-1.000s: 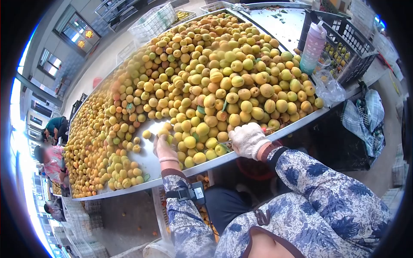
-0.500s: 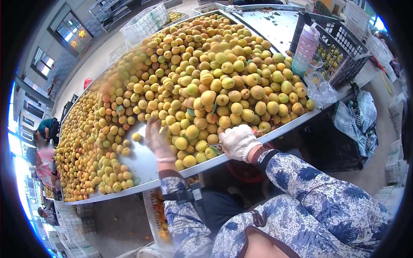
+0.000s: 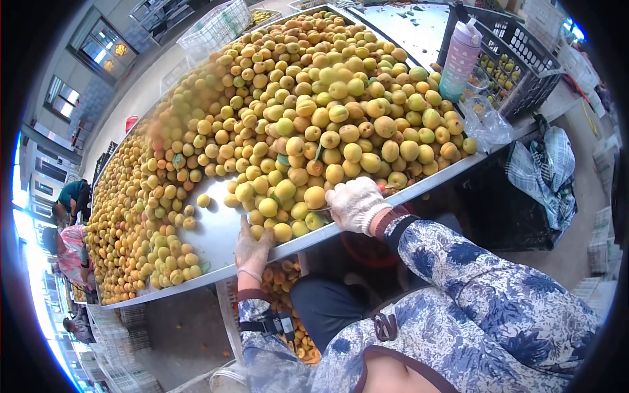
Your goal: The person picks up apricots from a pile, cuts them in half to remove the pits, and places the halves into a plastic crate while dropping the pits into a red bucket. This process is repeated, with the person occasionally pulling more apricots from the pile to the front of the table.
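A large heap of yellow-orange apricots (image 3: 308, 124) covers the metal-topped table (image 3: 216, 229). My left hand (image 3: 253, 247), in what looks like a thin pale glove, is at the table's near edge. Its fingers are stretched out and apart, beside the nearest apricots, with nothing visible in them. My right hand (image 3: 356, 204) wears a white knitted glove and rests by the near rim, against the front of the heap. Its fingers are curled closed; a thin dark edge shows beside them, too small to name.
Below the near edge stands a crate with split or damaged-looking apricots (image 3: 282, 272). A pink-and-teal bottle (image 3: 460, 59), a clear plastic bag (image 3: 488, 128) and a black crate (image 3: 517, 72) are at right. A cloth (image 3: 547, 180) hangs at right. People (image 3: 72, 252) work at far left.
My left hand has come back from over the apricots to the near table edge. Several apricots now lie nearer the bare metal patch. My right hand has shifted slightly left and up in view.
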`<state>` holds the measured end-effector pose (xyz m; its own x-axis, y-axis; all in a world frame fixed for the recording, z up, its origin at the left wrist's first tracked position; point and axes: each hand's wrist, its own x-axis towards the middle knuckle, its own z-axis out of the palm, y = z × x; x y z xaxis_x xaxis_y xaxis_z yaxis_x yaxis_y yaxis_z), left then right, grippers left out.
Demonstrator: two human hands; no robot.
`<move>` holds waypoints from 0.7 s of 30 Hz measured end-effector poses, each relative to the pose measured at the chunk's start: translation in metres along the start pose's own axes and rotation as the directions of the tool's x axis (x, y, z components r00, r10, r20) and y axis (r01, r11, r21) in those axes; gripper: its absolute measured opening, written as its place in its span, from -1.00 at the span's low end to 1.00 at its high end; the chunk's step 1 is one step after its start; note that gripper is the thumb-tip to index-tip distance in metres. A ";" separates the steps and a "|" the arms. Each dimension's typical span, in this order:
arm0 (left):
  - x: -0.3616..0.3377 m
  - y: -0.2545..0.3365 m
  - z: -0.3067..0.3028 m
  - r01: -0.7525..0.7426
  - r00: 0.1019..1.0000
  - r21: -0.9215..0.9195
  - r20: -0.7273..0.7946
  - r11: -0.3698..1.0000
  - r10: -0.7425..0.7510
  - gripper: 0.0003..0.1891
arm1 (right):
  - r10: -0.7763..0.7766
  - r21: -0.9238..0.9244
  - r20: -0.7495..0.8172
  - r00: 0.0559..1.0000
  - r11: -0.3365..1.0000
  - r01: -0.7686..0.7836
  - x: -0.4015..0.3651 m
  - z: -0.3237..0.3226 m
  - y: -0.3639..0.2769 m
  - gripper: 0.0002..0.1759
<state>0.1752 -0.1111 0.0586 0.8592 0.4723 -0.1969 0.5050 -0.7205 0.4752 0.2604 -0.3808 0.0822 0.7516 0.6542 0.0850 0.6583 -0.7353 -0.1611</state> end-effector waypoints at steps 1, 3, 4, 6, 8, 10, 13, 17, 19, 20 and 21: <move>0.006 -0.001 0.001 -0.016 0.999 -0.099 0.027 0.995 0.018 -0.14 | 0.000 0.007 0.008 1.000 1.000 0.000 0.000 -0.002 0.000 -0.83; 0.016 -0.003 0.005 -0.060 0.998 -0.154 0.012 0.986 0.062 -0.14 | 0.009 0.008 0.018 1.000 1.000 -0.009 0.000 -0.002 -0.002 -0.83; 0.017 0.002 0.004 -0.074 0.997 -0.159 0.010 0.985 0.077 -0.14 | 0.018 0.007 0.021 1.000 1.000 -0.018 0.000 -0.003 -0.002 -0.82; 0.016 0.015 0.000 0.044 0.999 -0.251 0.025 0.967 -0.038 -0.16 | 0.017 0.011 0.012 1.000 1.000 -0.017 0.001 0.002 0.000 -0.82; 0.027 0.008 0.007 0.022 0.999 -0.210 -0.028 0.977 -0.028 -0.23 | 0.019 0.020 0.018 1.000 1.000 -0.019 0.000 0.003 0.001 -0.82; 0.038 -0.009 0.016 0.204 0.977 -0.814 0.136 0.544 -0.163 -0.33 | 0.023 0.031 0.038 0.999 0.999 -0.024 -0.002 -0.003 -0.001 -0.80; 0.048 -0.047 0.031 -0.504 0.864 -0.234 -0.137 0.831 0.485 -0.45 | 0.026 0.042 0.040 0.999 0.999 -0.027 -0.002 -0.003 -0.001 -0.80; 0.055 0.009 0.029 0.292 0.954 -0.956 0.292 -0.007 -0.070 -0.56 | 0.030 0.042 0.052 0.998 0.999 -0.032 -0.002 -0.005 0.001 -0.80; 0.056 0.017 0.025 0.141 0.990 -0.986 0.143 0.085 0.010 -0.61 | 0.023 0.054 0.062 0.998 0.998 -0.026 -0.002 -0.006 0.000 -0.80; 0.056 0.019 0.022 -0.026 0.995 -0.987 -0.010 0.162 0.097 -0.65 | 0.021 0.052 0.066 0.998 0.998 -0.025 -0.001 -0.006 0.001 -0.80; 0.060 0.038 0.008 0.102 0.990 -0.990 0.111 0.094 0.092 -0.69 | 0.027 0.051 0.074 0.997 0.998 -0.031 -0.001 -0.007 0.000 -0.80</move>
<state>0.2468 -0.1141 0.0581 0.9058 0.3449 -0.2459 0.0535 0.4829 0.8740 0.2602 -0.3829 0.0888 0.7637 0.6456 0.0074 0.6319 -0.7451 -0.2134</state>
